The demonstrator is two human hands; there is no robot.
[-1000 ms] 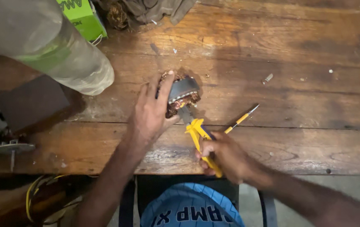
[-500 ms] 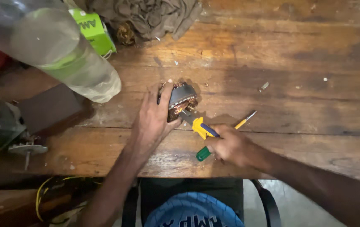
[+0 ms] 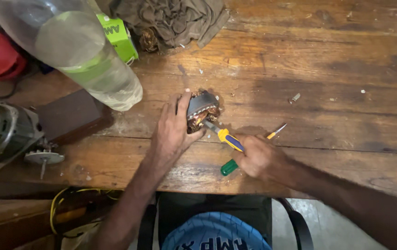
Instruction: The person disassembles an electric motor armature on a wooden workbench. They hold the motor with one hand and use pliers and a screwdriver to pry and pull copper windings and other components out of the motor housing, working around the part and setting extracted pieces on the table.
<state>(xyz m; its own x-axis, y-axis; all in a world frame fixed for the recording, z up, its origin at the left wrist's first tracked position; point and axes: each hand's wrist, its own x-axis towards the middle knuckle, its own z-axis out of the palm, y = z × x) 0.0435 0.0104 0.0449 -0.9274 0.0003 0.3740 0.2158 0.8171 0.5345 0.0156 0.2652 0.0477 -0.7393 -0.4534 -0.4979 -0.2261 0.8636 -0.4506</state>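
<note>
Our right hand: our right hand (image 3: 258, 159) is closed in a fist around tool handles, near the front edge of the wooden table (image 3: 346, 92).
Green handle: a green-handled tool (image 3: 229, 167) sticks out of the fist on the side nearest us.
Yellow and blue screwdriver: the yellow and blue screwdriver (image 3: 230, 139) comes out of the top of the fist. Its metal tip points up and left and goes into the motor part.
Small yellow tool: a thin yellow tool (image 3: 276, 132) pokes out just past our right hand, on its far right side. We cannot tell if the hand holds it.
Our left hand: our left hand (image 3: 173, 132) is pressed on the left side of the motor part, fingers wrapped around it, thumb near the screwdriver tip.
Motor part: the round motor part (image 3: 202, 110) with copper wire sits on the table, under our left fingers, just left of our right hand.
Left of our left hand: a grey motor (image 3: 1, 132) lies well apart, at the table's edge.
Past our left hand: a clear plastic bottle (image 3: 78, 55) with a green band, then a green box (image 3: 119, 37).
Farthest: a brown cloth (image 3: 175, 18) lies bunched up beyond both hands.
</note>
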